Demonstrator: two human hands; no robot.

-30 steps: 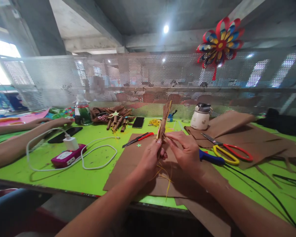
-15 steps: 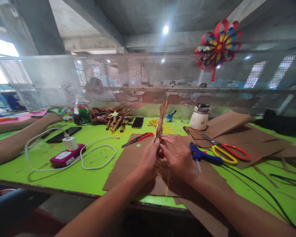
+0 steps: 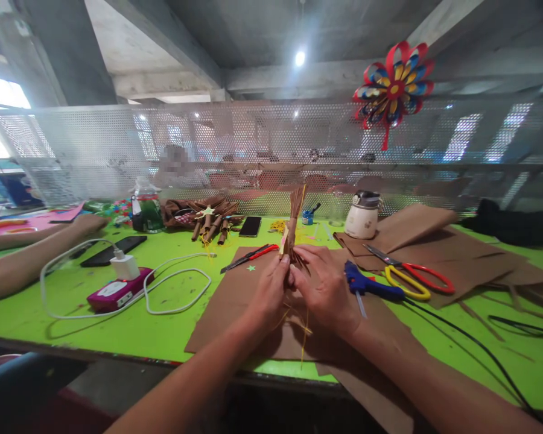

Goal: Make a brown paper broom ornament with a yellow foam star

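Observation:
My left hand (image 3: 268, 289) is wrapped round the lower part of an upright bundle of brown paper strips (image 3: 293, 220). My right hand (image 3: 326, 289) presses against the same bundle from the right, fingers pinched at it. Thin yellow strings (image 3: 304, 334) hang below both hands. The hands hover over a sheet of brown paper (image 3: 228, 301) on the green table (image 3: 131, 325).
A blue glue gun (image 3: 371, 286) and red-yellow scissors (image 3: 409, 277) lie right of my hands. A red-handled knife (image 3: 248, 256), phone (image 3: 251, 226), finished brown rolls (image 3: 212, 220), white pot (image 3: 364, 215), pink power bank (image 3: 115, 292) with white cable. Another person's arms (image 3: 31, 253) rest at left.
My right hand has closed in against the bundle and both hands have shifted slightly left. The other person's hand at left has drawn back a little.

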